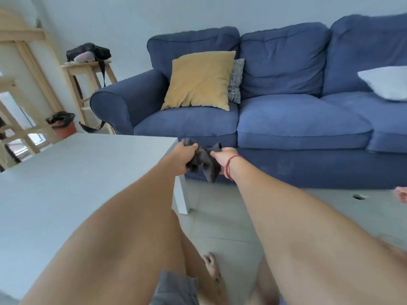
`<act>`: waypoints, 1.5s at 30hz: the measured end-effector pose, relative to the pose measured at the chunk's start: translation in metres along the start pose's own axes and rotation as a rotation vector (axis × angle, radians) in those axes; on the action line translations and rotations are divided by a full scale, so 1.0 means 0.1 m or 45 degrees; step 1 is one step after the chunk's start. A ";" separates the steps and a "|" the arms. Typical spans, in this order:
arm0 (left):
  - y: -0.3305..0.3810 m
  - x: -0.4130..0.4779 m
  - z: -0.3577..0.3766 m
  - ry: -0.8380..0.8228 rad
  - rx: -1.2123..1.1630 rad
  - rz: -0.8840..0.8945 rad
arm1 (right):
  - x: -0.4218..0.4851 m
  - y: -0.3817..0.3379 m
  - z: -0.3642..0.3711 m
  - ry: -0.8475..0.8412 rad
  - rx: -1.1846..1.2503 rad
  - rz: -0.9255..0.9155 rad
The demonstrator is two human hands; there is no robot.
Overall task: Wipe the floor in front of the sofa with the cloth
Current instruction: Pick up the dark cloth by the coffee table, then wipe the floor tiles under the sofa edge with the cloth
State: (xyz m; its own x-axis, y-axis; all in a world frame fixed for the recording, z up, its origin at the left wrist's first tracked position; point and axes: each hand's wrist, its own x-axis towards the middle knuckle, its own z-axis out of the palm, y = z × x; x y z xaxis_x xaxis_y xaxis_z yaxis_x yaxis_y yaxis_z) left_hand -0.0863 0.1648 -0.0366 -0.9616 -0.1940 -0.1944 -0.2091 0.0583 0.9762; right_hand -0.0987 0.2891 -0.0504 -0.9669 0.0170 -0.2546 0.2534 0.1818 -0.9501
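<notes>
Both my arms reach forward and hold a crumpled dark grey cloth [203, 159] in the air between them. My left hand [184, 158] grips its left end, just past the table's far right corner. My right hand [223, 160], with a red string around the wrist, grips the right end. The cloth hangs above the pale tiled floor [220, 219], in front of the blue sofa [286, 119]. My bare legs and a foot [212, 267] show at the bottom.
A white low table [77, 179] fills the left, its leg beside the floor strip. On the sofa lie a yellow cushion [199, 80] and a white cushion [387, 84]. A wooden stool with a black bag [89, 53] stands at the left. A small dark object [357, 196] lies on the floor at the right.
</notes>
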 end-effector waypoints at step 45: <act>-4.53 3.23 0.57 -0.185 1.567 -0.235 | 3.65 4.04 0.83 -0.055 -1.595 -0.249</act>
State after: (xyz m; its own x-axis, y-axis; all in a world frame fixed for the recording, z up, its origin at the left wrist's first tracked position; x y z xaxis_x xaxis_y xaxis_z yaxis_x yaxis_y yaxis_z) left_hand -0.3125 0.1312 -0.5470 -0.8944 -0.1917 -0.4040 -0.2948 0.9321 0.2105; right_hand -0.3470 0.2875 -0.5419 -0.9771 -0.1427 -0.1580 -0.1178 0.9805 -0.1575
